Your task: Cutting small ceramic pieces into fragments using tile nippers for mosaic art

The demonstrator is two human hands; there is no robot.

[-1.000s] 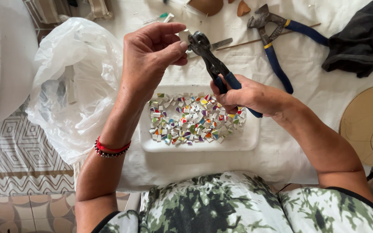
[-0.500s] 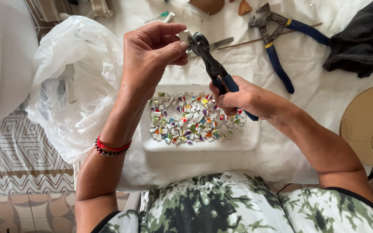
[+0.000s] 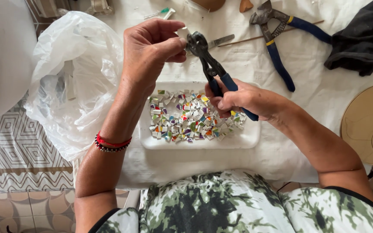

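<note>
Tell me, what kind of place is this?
Probably a home craft table for mosaic work. A white tray holds small coloured tile chips, the right hand works blue-handled nippers on a piece pinched in the left hand, and spare pliers lie nearby.

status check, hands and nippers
Left hand pinches small tile piece. Right hand grips blue-handled nippers, biting the piece above tray of chips. Nothing in the way.

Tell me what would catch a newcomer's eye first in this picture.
Probably the white tray at centre, heaped with small colourful tile chips. Just above it, the right hand grips blue-handled nippers whose head meets a small pale piece pinched in the left hand. A crumpled clear plastic bag fills the left side, and a second pair of blue-handled pliers lies at upper right.
</note>
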